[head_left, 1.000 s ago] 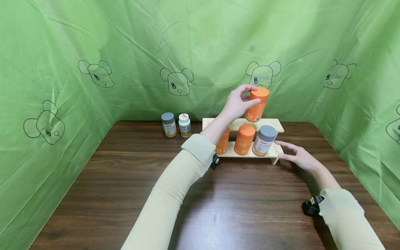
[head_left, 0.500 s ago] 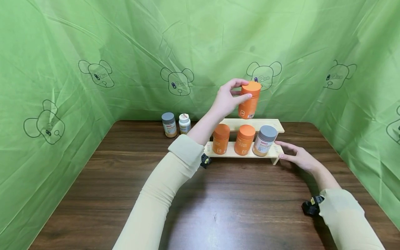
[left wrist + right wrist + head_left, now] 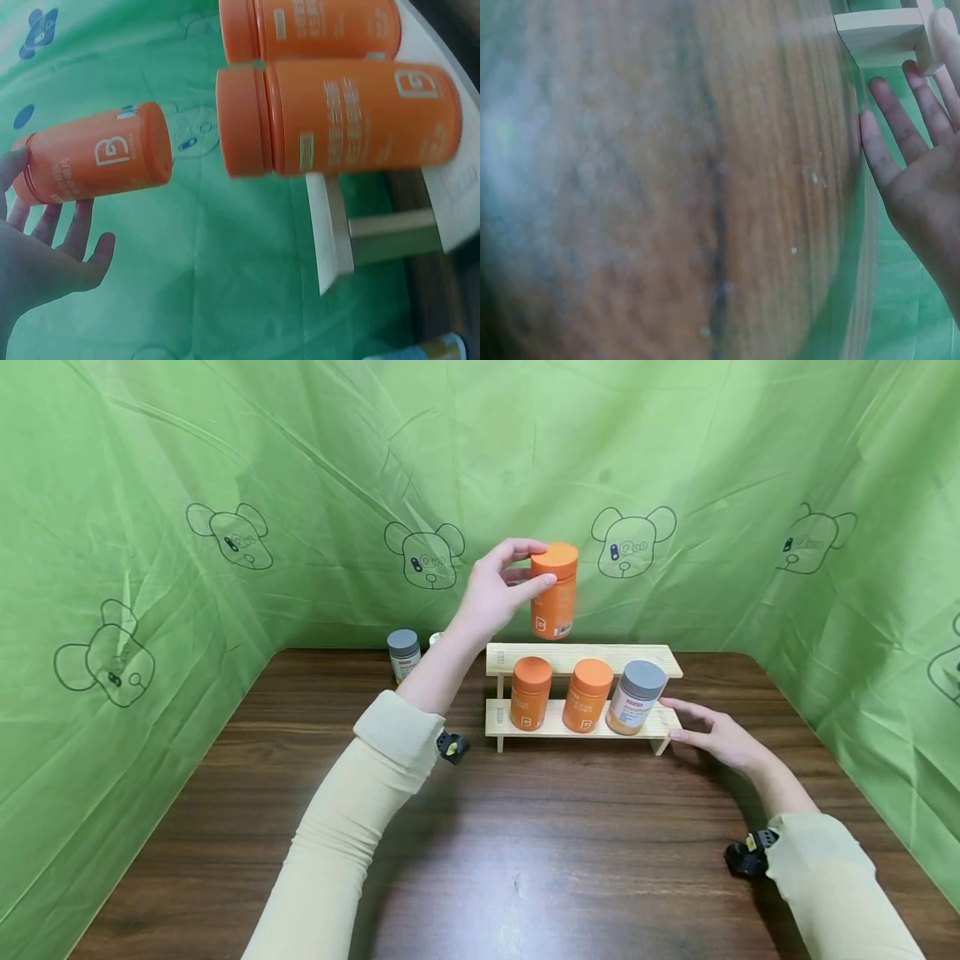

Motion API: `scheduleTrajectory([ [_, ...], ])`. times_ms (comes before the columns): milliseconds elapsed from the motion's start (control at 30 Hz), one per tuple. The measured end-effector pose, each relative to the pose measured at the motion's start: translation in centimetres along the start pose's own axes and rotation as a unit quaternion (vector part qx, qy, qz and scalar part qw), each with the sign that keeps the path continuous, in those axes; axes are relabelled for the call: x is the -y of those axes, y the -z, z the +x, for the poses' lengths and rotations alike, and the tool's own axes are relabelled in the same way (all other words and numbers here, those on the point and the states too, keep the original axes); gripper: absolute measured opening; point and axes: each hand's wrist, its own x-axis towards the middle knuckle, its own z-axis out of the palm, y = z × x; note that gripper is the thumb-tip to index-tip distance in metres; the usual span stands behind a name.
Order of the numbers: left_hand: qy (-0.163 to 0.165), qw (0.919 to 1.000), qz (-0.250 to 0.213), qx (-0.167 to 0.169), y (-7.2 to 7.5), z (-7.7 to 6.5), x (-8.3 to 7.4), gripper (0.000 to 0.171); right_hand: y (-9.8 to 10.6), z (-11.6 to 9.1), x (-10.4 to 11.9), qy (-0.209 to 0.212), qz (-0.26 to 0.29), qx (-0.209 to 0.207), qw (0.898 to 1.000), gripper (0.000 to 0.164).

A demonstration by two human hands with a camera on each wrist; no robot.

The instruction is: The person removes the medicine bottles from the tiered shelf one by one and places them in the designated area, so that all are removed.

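Note:
In the head view my left hand (image 3: 493, 589) grips an orange bottle (image 3: 554, 593) near its lid, thumb in front and fingers behind. The bottle hangs above the left half of the upper shelf of a two-tier wooden rack (image 3: 577, 660). On the lower shelf stand an orange bottle (image 3: 531, 693), a second orange bottle (image 3: 587, 696) and a grey-lidded bottle (image 3: 635, 697). My right hand (image 3: 716, 739) holds the rack's right end between thumb and fingers. In the left wrist view the held bottle (image 3: 97, 154) is apart from the rack.
Behind my left forearm, a grey-lidded bottle (image 3: 403, 653) and a mostly hidden white-lidded bottle (image 3: 436, 638) stand at the back of the dark wooden table (image 3: 525, 843). A green cloth (image 3: 322, 460) hangs behind the table and along both sides.
My left hand has carried the orange bottle leftward and slightly up, from above the rack's right side to its left half. The right hand and the rack have stayed put.

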Motion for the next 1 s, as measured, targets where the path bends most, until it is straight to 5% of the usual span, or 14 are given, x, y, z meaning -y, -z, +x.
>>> scheduleTrajectory([
  [367,-0.035,0.9993,0.002,-0.012,3.6,-2.7,-2.6,0.038,0.0,0.0,0.1,-0.004,0.002,-0.003,1.0,0.057],
  [633,-0.087,0.9957,0.004,-0.031,6.0,-4.0,-2.1,0.038,-0.1,0.1,0.0,-0.002,0.004,-0.001,1.0,0.058],
  [1000,-0.119,0.9898,0.02,-0.076,9.1,-5.8,-1.3,0.036,-0.1,-0.1,0.0,-0.005,0.008,0.0,1.0,0.057],
])
